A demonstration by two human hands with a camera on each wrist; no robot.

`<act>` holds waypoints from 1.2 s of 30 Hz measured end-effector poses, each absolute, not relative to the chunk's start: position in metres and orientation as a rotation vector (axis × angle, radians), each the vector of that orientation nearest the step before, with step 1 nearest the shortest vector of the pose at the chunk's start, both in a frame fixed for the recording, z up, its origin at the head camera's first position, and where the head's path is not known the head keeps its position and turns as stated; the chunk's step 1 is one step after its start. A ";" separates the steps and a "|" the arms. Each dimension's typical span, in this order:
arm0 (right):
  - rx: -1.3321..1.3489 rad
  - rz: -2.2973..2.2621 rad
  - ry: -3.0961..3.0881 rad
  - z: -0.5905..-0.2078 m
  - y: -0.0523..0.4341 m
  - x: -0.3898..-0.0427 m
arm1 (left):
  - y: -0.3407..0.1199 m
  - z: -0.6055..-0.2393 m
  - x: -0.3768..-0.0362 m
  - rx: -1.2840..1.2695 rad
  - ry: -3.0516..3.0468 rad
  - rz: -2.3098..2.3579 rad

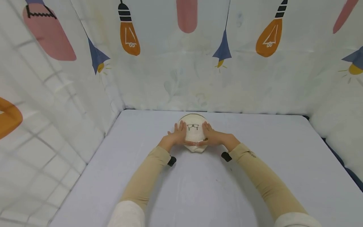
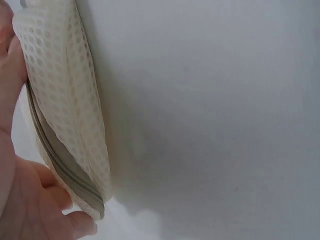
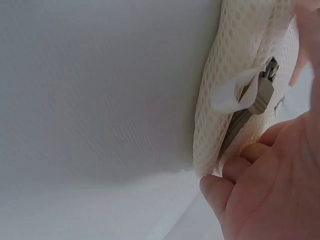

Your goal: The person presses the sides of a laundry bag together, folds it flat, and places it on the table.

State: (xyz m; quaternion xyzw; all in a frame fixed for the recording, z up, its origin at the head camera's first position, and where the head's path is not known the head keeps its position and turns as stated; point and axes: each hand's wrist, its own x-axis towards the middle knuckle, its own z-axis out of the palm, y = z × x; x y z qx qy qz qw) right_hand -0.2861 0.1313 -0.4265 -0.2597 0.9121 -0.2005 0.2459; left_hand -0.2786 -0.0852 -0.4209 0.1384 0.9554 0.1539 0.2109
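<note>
- Cream mesh zip pouch (image 1: 194, 132): round, printed with a small black spectacles motif, lying on the pale table cover (image 1: 198, 189) towards its far edge, near the patterned backdrop cloth (image 1: 181, 63).
- Left hand (image 1: 177, 135): fingers laid along the pouch's left side, thumb tucked to its near edge; the left wrist view shows the fingers (image 2: 55, 195) curled under the mesh (image 2: 65, 100), so the hand grasps the pouch.
- Right hand (image 1: 212, 136): mirrors the left on the right side; the right wrist view shows a fingertip (image 3: 220, 195) pressed beside the grey zipper (image 3: 250, 107) and its white pull tab (image 3: 230, 92), gripping the pouch's edge.
- Step in hand, as judged: the pouch is being steadied or pressed flat between both hands, thumbs nearly meeting at the near rim.
- Next move, as judged: any work on the zipper would need one hand to free itself and pinch the tab while the other holds the mesh taut.
- Contents: cannot be told; the zipper line looks closed and the pouch looks fairly flat.
</note>
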 end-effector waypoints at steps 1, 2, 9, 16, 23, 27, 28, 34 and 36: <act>-0.702 -0.546 2.496 -0.427 0.131 -0.286 | -0.083 -0.421 -0.278 0.377 2.664 0.419; -0.697 -0.551 2.502 -0.428 0.130 -0.286 | -0.081 -0.422 -0.277 0.370 2.674 0.407; -0.678 -0.532 2.530 -0.439 0.125 -0.281 | -0.073 -0.433 -0.271 0.303 2.696 0.289; -0.672 -0.419 2.627 -0.436 0.121 -0.277 | -0.068 -0.436 -0.279 0.269 2.711 0.188; -0.689 -0.383 2.661 -0.434 0.122 -0.276 | -0.069 -0.430 -0.277 0.296 2.749 0.192; -0.698 -0.343 2.663 -0.430 0.123 -0.280 | -0.074 -0.427 -0.279 0.354 2.754 0.223; -0.704 -0.321 2.663 -0.429 0.123 -0.281 | -0.076 -0.427 -0.280 0.373 2.753 0.224; -0.764 -0.245 2.667 -0.421 0.120 -0.289 | -0.086 -0.426 -0.288 0.480 2.725 0.273; -0.790 -0.204 2.668 -0.419 0.118 -0.291 | -0.088 -0.426 -0.290 0.486 2.710 0.309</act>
